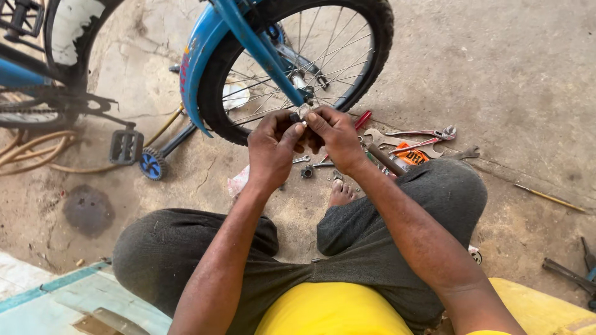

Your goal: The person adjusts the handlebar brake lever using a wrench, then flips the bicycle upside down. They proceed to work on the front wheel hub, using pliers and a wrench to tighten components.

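A small blue bicycle (205, 49) stands on the concrete in front of me, its spoked wheel (298, 56) with a black tyre close to my hands. My left hand (273, 146) and my right hand (335, 133) meet just below the wheel's axle end of the blue fork (264, 53). Both pinch a small metal part (303, 111) between their fingertips. I sit with grey trousers, knees apart, one bare foot (341, 192) below my hands.
Pliers with red handles (428, 133), spanners (385, 139), an orange packet (410, 155) and small nuts (307, 170) lie on the ground by my right knee. A training wheel (151, 164), a pedal (126, 146) and a tan hose (37, 152) sit left. More tools (571, 273) lie far right.
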